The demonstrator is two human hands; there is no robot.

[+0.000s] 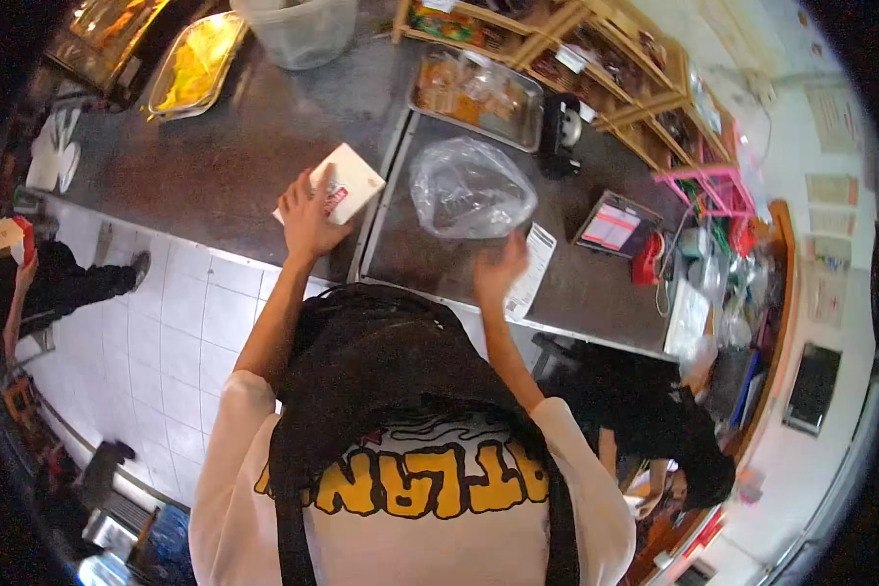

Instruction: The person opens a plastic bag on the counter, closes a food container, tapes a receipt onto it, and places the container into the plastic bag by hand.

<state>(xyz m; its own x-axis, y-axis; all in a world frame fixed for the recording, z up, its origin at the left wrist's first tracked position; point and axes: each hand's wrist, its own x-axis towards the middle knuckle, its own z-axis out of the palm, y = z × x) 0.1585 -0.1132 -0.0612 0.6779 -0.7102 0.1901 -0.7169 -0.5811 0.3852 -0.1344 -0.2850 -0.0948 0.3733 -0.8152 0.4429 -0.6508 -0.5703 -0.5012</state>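
L hand [308, 220], fingers gripping carton [355, 183] left of clear bag [467, 188], prob. light, crushable, best held by sides; R hand [501, 271] near bag, fingers blurred, can't tell state.

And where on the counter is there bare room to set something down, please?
Widest: between the tray with yellow contents and the light box under the left hand. A smaller patch lies between the paper slip and the red object. Around the pink rack it is crowded.
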